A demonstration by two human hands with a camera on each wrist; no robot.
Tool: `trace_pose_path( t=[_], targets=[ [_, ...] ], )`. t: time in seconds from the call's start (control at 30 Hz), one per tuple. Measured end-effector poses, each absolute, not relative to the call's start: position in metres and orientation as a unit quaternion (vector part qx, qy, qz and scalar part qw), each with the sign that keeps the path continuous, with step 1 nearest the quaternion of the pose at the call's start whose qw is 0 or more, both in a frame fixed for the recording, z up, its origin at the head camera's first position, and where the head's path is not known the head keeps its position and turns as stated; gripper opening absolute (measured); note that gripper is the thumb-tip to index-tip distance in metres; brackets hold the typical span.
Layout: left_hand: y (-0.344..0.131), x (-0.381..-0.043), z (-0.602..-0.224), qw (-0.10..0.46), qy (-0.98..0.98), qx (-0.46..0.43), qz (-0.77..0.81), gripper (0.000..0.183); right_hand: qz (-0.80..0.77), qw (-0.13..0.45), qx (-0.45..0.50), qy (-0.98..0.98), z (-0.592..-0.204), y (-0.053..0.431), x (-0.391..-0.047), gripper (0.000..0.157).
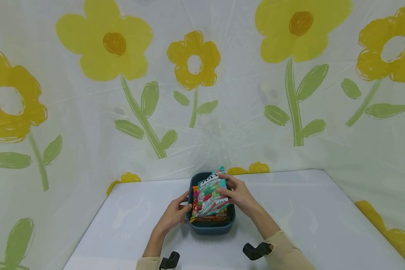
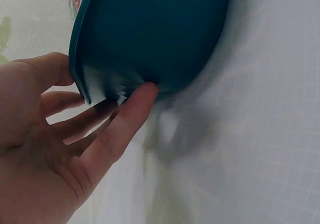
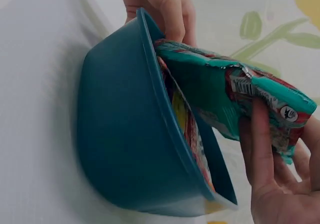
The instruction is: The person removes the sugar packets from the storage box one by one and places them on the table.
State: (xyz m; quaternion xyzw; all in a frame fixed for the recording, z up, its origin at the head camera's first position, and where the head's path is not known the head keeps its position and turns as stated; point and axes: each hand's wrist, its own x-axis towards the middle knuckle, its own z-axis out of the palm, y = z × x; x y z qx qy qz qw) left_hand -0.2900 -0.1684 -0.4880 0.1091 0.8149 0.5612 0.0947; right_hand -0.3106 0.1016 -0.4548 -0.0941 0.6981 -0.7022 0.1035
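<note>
A dark teal plastic bin (image 1: 210, 229) stands on the white table. My left hand (image 1: 173, 213) grips its left side, thumb at the rim and fingers against the outer wall (image 2: 155, 29). My right hand (image 1: 241, 197) holds a teal snack packet (image 1: 210, 191) with red and green print, fingers on one face and thumb on the other. The packet is tilted over the bin (image 3: 120, 124), its lower end at the opening and its upper end raised. Beneath it, other colourful packets (image 3: 182, 119), orange and red, lie inside the bin, partly hidden by the held one.
The white table (image 1: 128, 225) extends on both sides of the bin, with its back edge close behind. A pale curtain (image 1: 236, 112) printed with yellow flowers hangs around the table. Black wrist devices (image 1: 256, 250) sit at both sleeves.
</note>
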Motion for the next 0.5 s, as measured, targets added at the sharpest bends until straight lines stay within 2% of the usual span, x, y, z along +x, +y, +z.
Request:
trace_pose_path(
  t=[0.5],
  targets=[
    [-0.167,-0.290,-0.487,0.091,0.823,0.104,0.551,0.058,-0.716,0.106,-0.096,0.683,-0.457,0.122,-0.309,0.061]
  ],
)
